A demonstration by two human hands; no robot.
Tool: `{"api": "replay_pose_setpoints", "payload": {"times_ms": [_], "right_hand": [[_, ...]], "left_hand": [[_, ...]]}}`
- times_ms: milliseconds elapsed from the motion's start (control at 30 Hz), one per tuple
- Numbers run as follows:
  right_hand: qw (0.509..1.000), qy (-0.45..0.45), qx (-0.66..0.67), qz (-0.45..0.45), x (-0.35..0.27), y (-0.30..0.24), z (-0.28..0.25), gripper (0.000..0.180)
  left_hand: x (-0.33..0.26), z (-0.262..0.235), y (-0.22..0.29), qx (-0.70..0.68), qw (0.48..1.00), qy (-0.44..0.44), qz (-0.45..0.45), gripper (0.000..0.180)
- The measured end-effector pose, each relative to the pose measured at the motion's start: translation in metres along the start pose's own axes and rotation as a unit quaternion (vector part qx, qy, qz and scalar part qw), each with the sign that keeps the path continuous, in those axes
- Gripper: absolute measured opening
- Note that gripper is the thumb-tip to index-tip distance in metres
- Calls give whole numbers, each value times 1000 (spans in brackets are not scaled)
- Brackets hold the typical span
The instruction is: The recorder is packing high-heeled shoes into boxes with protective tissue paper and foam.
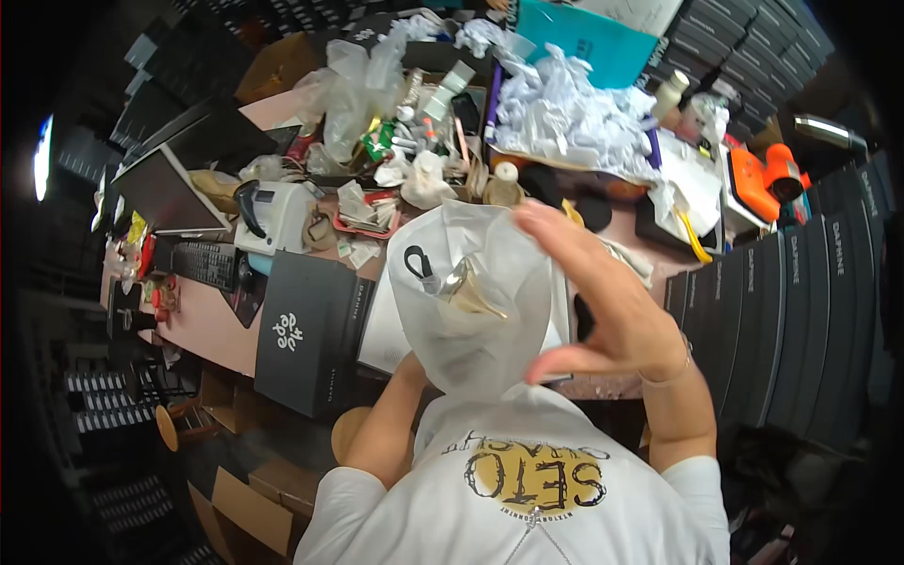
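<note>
A translucent white plastic bag [471, 348] hangs in front of my chest, its upper part spread wide. In or against it shows a pale, shiny, pointed thing [476, 299] whose kind I cannot make out. A small black loop [417, 262] shows at the bag's upper left. My left hand [411, 369] is at the bag's lower left side, its fingers hidden behind the plastic. My right hand [612, 306] is raised at the bag's right edge, thumb and fingers stretched wide apart. Behind the bag, a white sheet or lid [381, 330] lies on the table.
A black shoebox [306, 330] stands at the left, near a keyboard [202, 264], a monitor [174, 193] and a label printer [278, 215]. Beyond are a box of crumpled white paper [565, 113] and an orange tape dispenser [753, 184]. Dark shoeboxes [800, 311] line the right.
</note>
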State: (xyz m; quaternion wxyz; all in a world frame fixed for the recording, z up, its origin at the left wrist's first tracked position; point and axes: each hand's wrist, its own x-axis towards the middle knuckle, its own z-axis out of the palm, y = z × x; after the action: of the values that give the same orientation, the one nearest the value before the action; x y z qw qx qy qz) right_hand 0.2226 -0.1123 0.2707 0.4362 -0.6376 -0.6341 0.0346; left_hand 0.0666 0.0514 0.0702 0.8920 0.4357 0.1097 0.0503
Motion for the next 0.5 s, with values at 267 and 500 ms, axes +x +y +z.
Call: {"api": "replay_pose_setpoints", "payload": {"times_ms": [267,500], "right_hand": [[982,-157,-101,-16,-42,-3,66,14],[972,-208,-110,-21,-52,3,88,26]], "left_hand": [[-14,6,-29,-96,995,21,-14,56],[-18,11,-32,-123,992,30,-27,56]]}}
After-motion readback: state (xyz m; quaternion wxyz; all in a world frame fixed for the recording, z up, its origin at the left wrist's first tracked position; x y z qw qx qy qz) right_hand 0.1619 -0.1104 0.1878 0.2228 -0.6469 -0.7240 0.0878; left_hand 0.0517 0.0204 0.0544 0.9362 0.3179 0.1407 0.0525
